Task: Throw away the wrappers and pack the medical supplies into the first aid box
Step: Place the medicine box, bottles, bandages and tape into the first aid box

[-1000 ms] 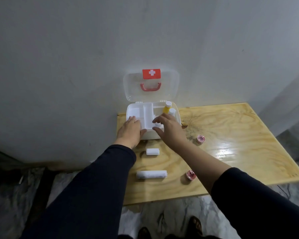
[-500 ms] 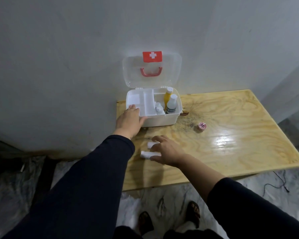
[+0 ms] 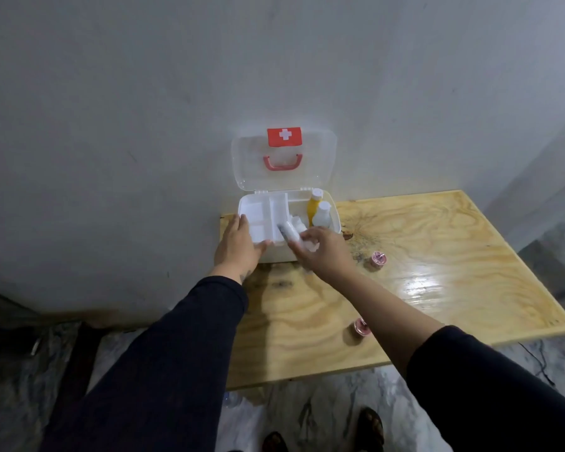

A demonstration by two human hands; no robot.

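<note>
Box (image 3: 335,223) at table's (image 3: 437,288) left edge

One head-worn wide-angle view looks forward and down – from above the standing person, table (image 3: 437,256) near, box (image 3: 335,220) at 12 o'clock against the wall (image 3: 144,125).

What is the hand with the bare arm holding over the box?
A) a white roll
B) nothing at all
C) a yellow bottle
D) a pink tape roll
A: the right hand grips a white roll over the open first aid box, while the yellow bottle stands inside it and both pink tape rolls sit on the table.
</note>
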